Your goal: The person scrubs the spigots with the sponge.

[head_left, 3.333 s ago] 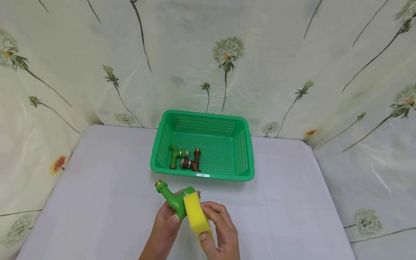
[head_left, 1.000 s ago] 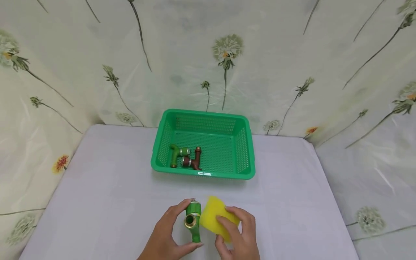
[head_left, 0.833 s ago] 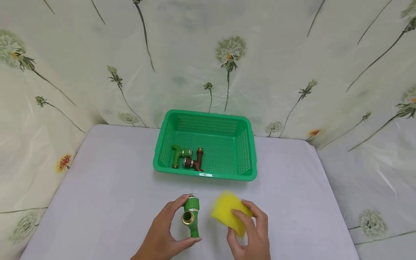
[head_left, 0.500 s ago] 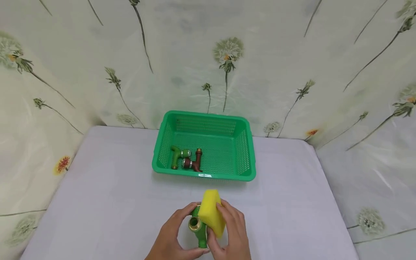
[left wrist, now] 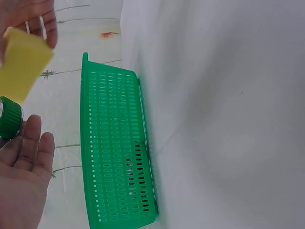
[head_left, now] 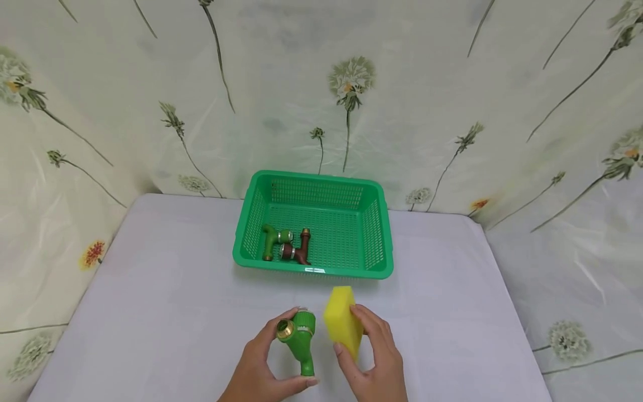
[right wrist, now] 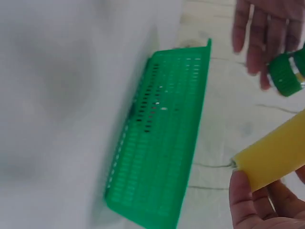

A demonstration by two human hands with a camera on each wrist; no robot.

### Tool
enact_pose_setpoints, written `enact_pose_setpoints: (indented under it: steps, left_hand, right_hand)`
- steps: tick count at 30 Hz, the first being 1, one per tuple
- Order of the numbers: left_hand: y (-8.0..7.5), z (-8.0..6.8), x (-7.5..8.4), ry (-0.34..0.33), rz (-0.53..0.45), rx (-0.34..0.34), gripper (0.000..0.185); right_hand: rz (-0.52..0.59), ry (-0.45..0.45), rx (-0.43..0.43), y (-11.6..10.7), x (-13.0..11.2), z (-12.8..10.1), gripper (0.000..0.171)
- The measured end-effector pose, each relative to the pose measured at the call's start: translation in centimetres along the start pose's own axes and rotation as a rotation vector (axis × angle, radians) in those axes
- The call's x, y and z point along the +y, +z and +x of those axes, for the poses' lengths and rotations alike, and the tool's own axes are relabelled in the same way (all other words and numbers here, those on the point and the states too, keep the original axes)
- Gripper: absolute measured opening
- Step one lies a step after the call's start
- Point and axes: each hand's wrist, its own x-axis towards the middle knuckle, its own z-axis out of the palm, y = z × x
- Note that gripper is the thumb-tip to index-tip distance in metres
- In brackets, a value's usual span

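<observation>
My left hand (head_left: 266,363) holds a green plastic tap fitting (head_left: 298,341) with a brass threaded end, between fingertips and thumb, low over the table's near middle. The fitting's green cap (left wrist: 9,118) shows in the left wrist view and again (right wrist: 284,74) in the right wrist view. Just right of it, my right hand (head_left: 374,357) grips a yellow sponge (head_left: 342,319) on edge, a small gap from the fitting. The sponge (left wrist: 23,64) also shows in the left wrist view and, as a yellow slab (right wrist: 276,155), in the right wrist view.
A green perforated basket (head_left: 384,234) stands behind the hands at mid-table, holding a green fitting (head_left: 272,241) and a brown fitting (head_left: 296,250). A white cloth (head_left: 161,290) covers the table. Floral plastic sheeting (head_left: 351,89) hangs behind and at both sides.
The sponge was against the fitting half a second ago; my right hand has drawn it off to the right. My left hand has tilted the fitting, brass end now up-left.
</observation>
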Motion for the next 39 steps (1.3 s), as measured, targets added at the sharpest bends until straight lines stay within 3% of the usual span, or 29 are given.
enact_pose_setpoints:
  steps: [3, 6, 9, 14, 18, 23, 28, 33, 39]
  left_hand:
    - [0.2, -0.1, -0.3, -0.013, -0.047, -0.001, 0.088]
    - [0.1, -0.1, -1.1, 0.058, -0.091, 0.025, 0.082]
    - [-0.3, 0.1, -1.6, 0.130, -0.152, 0.065, 0.076]
    - [-0.9, 0.4, -1.9, 0.200, -0.257, 0.062, 0.070]
    - [-0.9, 0.3, -2.0, 0.228, -0.387, -0.033, 0.062]
    - [-0.6, 0.2, -2.1, 0.188, -0.529, -0.177, 0.051]
    - [-0.9, 0.2, -2.2, 0.113, -0.638, -0.215, 0.045]
    - [-1.4, 0.3, -2.0, 0.056, -0.648, -0.220, 0.042]
    - [-1.9, 0.5, -2.1, -0.149, -0.585, -0.216, 0.043]
  right_hand:
    - [0.076, -0.030, -0.029, 0.6, -0.7, 0.0, 0.070]
    - [0.124, -0.081, -0.065, 1.6, -0.9, -0.6, 0.067]
    - [0.115, -0.068, -0.078, 2.0, -0.7, -1.2, 0.066]
    - [0.128, 0.034, -0.044, 1.6, 0.1, -1.1, 0.066]
    - [0.235, 0.130, -0.014, 1.4, 0.6, -0.1, 0.061]
    - [0.489, 0.280, -0.090, 1.5, 0.4, 0.7, 0.053]
    - [0.664, 0.393, -0.149, 2.1, -0.1, 0.3, 0.047]
    - [0.673, 0.429, -0.123, 2.4, 0.0, 0.1, 0.047]
    - [0.578, 0.434, -0.120, 2.6, -0.2, -0.1, 0.048]
